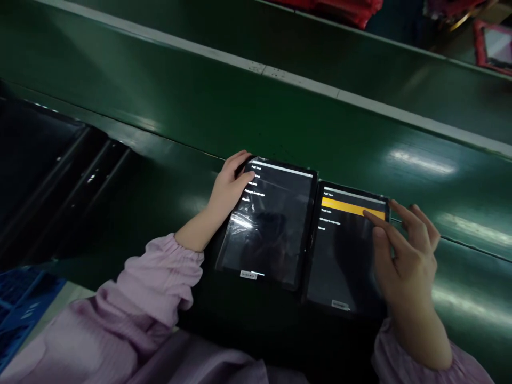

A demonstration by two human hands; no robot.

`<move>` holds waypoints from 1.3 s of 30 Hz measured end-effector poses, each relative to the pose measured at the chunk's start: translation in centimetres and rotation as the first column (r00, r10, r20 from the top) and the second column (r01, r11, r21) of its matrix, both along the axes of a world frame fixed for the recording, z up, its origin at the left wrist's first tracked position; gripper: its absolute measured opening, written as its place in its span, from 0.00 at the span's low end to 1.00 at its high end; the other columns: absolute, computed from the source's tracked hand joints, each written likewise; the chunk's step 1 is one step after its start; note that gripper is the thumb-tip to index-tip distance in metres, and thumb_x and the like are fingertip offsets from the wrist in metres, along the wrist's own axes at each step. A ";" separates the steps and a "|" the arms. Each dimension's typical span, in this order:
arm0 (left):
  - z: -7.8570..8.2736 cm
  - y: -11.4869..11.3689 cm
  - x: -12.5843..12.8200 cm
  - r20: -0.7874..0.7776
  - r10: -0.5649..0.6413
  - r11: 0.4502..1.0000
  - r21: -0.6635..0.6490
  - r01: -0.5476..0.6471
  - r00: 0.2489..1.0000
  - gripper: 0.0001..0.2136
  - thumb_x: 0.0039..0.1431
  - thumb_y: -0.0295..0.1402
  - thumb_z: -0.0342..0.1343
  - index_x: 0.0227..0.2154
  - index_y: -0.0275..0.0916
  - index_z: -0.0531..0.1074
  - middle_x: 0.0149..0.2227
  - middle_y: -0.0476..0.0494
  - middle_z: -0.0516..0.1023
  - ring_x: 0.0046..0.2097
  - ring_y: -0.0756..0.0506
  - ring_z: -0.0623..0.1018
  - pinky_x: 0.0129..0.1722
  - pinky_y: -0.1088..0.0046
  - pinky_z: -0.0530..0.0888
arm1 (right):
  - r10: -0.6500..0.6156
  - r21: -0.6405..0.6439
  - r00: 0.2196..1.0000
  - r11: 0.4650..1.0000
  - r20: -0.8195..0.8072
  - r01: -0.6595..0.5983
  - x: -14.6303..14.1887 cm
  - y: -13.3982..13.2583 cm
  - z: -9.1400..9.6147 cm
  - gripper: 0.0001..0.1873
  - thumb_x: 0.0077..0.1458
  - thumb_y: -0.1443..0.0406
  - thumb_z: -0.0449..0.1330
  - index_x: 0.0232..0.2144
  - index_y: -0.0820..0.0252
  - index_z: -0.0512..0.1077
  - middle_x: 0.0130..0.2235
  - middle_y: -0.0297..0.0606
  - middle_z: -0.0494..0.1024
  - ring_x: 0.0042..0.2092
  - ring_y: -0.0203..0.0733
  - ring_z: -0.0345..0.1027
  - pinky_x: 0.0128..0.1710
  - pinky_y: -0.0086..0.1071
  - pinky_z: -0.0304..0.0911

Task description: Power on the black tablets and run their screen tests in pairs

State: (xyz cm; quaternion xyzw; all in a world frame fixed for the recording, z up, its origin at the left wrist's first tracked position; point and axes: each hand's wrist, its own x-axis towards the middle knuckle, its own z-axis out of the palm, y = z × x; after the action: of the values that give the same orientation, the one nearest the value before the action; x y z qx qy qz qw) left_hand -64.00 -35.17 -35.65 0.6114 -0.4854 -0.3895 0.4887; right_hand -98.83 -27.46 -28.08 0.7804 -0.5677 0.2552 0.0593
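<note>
Two dark tablets lie side by side on the green work surface, both screens lit with a white text menu. My left hand (232, 184) grips the upper left corner of the left tablet (272, 229), thumb on the screen and fingers around the edge. Clear film with glare covers that tablet. Over the right tablet (340, 261), my right hand (410, 256) is open, its index fingertip at an orange-highlighted menu row. The other right fingers are spread past the tablet's upper right edge. Each tablet has a small white barcode label near its bottom.
A pale strip (296, 80) crosses the green surface (192, 90) behind the tablets. Red items (348, 10) lie at the far top, and a red-framed object (496, 48) is at top right. Dark glossy objects (52, 176) are at left, above a blue crate-like thing (28, 304).
</note>
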 end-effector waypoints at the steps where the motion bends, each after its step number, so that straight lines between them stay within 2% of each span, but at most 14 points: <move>1: -0.1 -0.2 0.0 -0.004 -0.006 1.000 -0.004 0.006 1.000 0.20 0.55 0.39 0.66 0.52 0.48 0.81 0.68 0.44 0.77 0.74 0.34 0.69 0.77 0.46 0.60 | -0.009 0.001 1.000 1.000 0.002 0.009 -0.2 0.3 0.1 0.19 0.77 0.59 0.53 0.51 0.55 0.84 0.61 0.53 0.80 0.68 0.69 0.68 0.60 0.67 0.70; 4: -0.2 -0.1 -0.1 -0.037 0.001 1.000 -0.001 -0.001 0.999 0.20 0.55 0.39 0.67 0.52 0.48 0.82 0.68 0.44 0.77 0.73 0.33 0.71 0.77 0.46 0.60 | -0.036 0.001 0.999 0.999 0.035 0.036 -0.5 1.2 0.2 0.19 0.76 0.61 0.53 0.51 0.58 0.84 0.59 0.56 0.81 0.67 0.70 0.70 0.58 0.66 0.72; 10: 0.3 0.3 0.0 -0.068 0.036 0.999 0.029 -0.034 0.997 0.15 0.60 0.34 0.62 0.50 0.52 0.84 0.65 0.50 0.80 0.74 0.33 0.69 0.78 0.45 0.60 | -0.031 0.051 0.998 0.998 0.049 0.029 -0.7 2.1 -0.6 0.18 0.75 0.61 0.55 0.49 0.53 0.86 0.61 0.49 0.80 0.68 0.66 0.68 0.63 0.67 0.67; 17: 0.2 0.2 0.0 -0.098 0.038 0.999 0.039 -0.034 0.994 0.17 0.58 0.35 0.63 0.50 0.51 0.83 0.66 0.48 0.79 0.73 0.32 0.70 0.78 0.45 0.60 | -0.032 0.088 0.999 0.996 0.039 0.028 -0.5 1.9 -0.8 0.18 0.75 0.60 0.55 0.50 0.51 0.86 0.63 0.47 0.79 0.70 0.65 0.65 0.64 0.66 0.66; 21: 0.2 0.1 0.0 -0.113 0.027 0.999 0.046 -0.022 0.993 0.18 0.56 0.36 0.63 0.51 0.50 0.83 0.67 0.47 0.79 0.73 0.32 0.71 0.77 0.44 0.60 | -0.029 0.060 0.999 0.998 0.030 0.027 0.0 1.7 -0.8 0.20 0.76 0.58 0.53 0.49 0.52 0.86 0.63 0.47 0.79 0.70 0.66 0.65 0.65 0.68 0.64; 24: 0.2 0.7 0.1 -0.174 0.000 0.999 0.045 0.008 0.985 0.22 0.55 0.36 0.64 0.55 0.49 0.81 0.66 0.45 0.79 0.72 0.31 0.72 0.76 0.43 0.62 | -0.018 0.046 1.000 0.999 0.023 0.017 0.2 1.7 -0.9 0.20 0.76 0.58 0.53 0.48 0.51 0.86 0.63 0.47 0.78 0.70 0.65 0.65 0.63 0.66 0.67; 28: -0.1 2.3 0.4 -0.296 -0.073 0.995 0.043 0.089 0.952 0.31 0.52 0.38 0.66 0.62 0.46 0.76 0.68 0.41 0.78 0.73 0.29 0.70 0.75 0.41 0.63 | 0.000 0.049 1.000 0.999 0.006 0.000 -0.1 1.6 -1.1 0.20 0.76 0.58 0.54 0.47 0.53 0.86 0.64 0.49 0.78 0.71 0.69 0.63 0.62 0.67 0.68; 33: -0.6 2.9 0.7 -0.230 -0.134 0.987 0.055 0.150 0.964 0.38 0.52 0.45 0.73 0.66 0.50 0.71 0.73 0.37 0.71 0.78 0.29 0.63 0.75 0.41 0.61 | 0.015 0.024 0.997 1.000 0.078 -0.017 -0.8 1.5 -0.8 0.16 0.75 0.61 0.56 0.51 0.52 0.84 0.60 0.49 0.81 0.67 0.65 0.71 0.60 0.64 0.72; 36: -0.7 2.9 0.7 -0.234 -0.062 0.996 0.041 0.073 0.970 0.41 0.50 0.50 0.74 0.67 0.51 0.69 0.74 0.36 0.69 0.78 0.28 0.62 0.75 0.40 0.63 | 0.004 -0.020 0.985 1.000 0.172 -0.001 -1.0 1.9 -0.2 0.15 0.74 0.64 0.57 0.51 0.53 0.84 0.57 0.47 0.83 0.62 0.61 0.77 0.57 0.57 0.76; 39: -0.2 4.2 0.7 -0.263 0.029 0.998 0.069 -0.011 0.964 0.37 0.55 0.54 0.69 0.65 0.46 0.71 0.72 0.31 0.72 0.76 0.28 0.66 0.73 0.40 0.65 | -0.015 -0.037 0.974 0.999 0.226 0.024 -1.6 2.9 0.5 0.15 0.73 0.66 0.58 0.50 0.52 0.85 0.56 0.45 0.84 0.54 0.55 0.82 0.50 0.47 0.79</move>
State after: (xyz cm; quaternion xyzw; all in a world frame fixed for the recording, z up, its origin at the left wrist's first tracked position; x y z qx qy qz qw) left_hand -63.30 -30.95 -35.82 0.5749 -0.3965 -0.4784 0.5323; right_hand -100.43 -24.52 -27.61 0.7393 -0.5733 0.3529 0.0124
